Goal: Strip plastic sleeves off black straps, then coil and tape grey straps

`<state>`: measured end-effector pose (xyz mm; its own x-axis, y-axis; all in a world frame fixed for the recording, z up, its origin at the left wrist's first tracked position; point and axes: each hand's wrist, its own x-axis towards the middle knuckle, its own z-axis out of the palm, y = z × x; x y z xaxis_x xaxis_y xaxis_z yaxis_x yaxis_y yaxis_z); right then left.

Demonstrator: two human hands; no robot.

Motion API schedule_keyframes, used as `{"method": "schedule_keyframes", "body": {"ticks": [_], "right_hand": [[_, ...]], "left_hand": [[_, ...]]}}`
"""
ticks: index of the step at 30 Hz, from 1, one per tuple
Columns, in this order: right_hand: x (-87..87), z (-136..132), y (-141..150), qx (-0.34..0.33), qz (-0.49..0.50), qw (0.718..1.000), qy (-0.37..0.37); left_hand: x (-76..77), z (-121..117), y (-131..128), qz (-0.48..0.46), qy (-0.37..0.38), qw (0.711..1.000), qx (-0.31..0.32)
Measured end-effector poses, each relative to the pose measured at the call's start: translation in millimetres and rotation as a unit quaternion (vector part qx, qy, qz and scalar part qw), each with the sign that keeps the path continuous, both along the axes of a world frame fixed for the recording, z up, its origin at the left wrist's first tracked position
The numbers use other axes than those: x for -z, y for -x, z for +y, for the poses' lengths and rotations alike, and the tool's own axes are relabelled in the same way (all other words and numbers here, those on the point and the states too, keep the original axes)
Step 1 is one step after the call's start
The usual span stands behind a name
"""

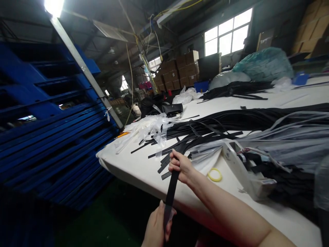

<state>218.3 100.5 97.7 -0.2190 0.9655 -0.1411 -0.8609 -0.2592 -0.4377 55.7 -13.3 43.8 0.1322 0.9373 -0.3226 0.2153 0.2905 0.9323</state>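
Observation:
A flat black strap point(171, 188) runs between my two hands at the near edge of the white-covered table point(138, 168). My right hand point(180, 166) is closed round its upper part, just above the table top. Lower down, beyond the table's edge, my left hand point(158, 223) grips the strap with the thumb along it. A piece of clear plastic point(168, 211) shows on the strap at the left hand. Behind my right hand lies a long bundle of black straps point(218, 120), their cut ends fanned out toward the left.
On the right are a yellow ring point(215, 175), a white tape dispenser point(241, 168) and clear plastic sheeting point(288, 137). Crumpled plastic bags point(154, 127) lie on the left. Blue pallets point(51, 137) stand beside the table, near a metal post point(84, 68). Cardboard boxes point(177, 72) are stacked behind.

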Motion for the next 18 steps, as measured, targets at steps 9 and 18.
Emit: {"method": "schedule_keyframes", "body": {"ticks": [9,18], "right_hand": [[17.2,-23.2,44.6,-0.002,-0.042,0.999,-0.031],[-0.2,-17.7,19.0,-0.015,-0.008,0.999,-0.039]], "left_hand": [[-24.5,21.9,-12.5,0.004,-0.062,0.998,0.003],[7.3,4.7,7.5,0.049,-0.041,0.998,0.001]]}}
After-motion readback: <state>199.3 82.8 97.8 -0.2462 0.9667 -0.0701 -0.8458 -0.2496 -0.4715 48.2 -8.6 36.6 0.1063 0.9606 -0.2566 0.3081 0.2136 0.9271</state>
